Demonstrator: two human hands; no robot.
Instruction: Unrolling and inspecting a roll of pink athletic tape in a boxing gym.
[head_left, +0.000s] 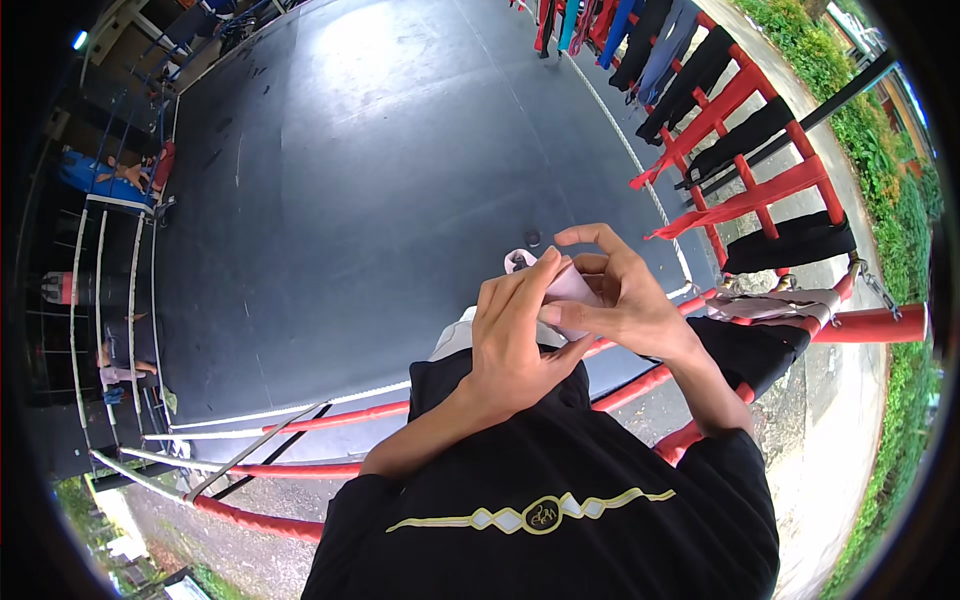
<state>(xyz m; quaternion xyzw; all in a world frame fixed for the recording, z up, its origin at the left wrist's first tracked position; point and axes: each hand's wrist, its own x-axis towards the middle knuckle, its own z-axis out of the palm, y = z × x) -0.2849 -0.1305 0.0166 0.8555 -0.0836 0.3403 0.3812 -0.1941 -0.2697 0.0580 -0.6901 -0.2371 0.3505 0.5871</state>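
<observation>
In front of my chest, both hands are wrapped about a pale pink cloth roll (573, 291), which looks like a rolled hand wrap. My left hand (504, 334) presses its fingers along the roll's near left side. From the right, my right hand (626, 300) grips it with the thumb across the front, the index finger raised and curved above. A rounded fold of the same cloth pokes out past my left fingertips. Much of the roll is hidden behind my fingers. Below my hands is the black shirt (540, 465) I wear.
The dark boxing ring canvas (360, 225) spreads before me. Red padded ropes (337, 415) run close by. Several black, red and blue cloth strips (739, 124) hang over ropes at right. A red post (874, 324) stands near the corner. A person (131, 176) is beyond the far left ropes.
</observation>
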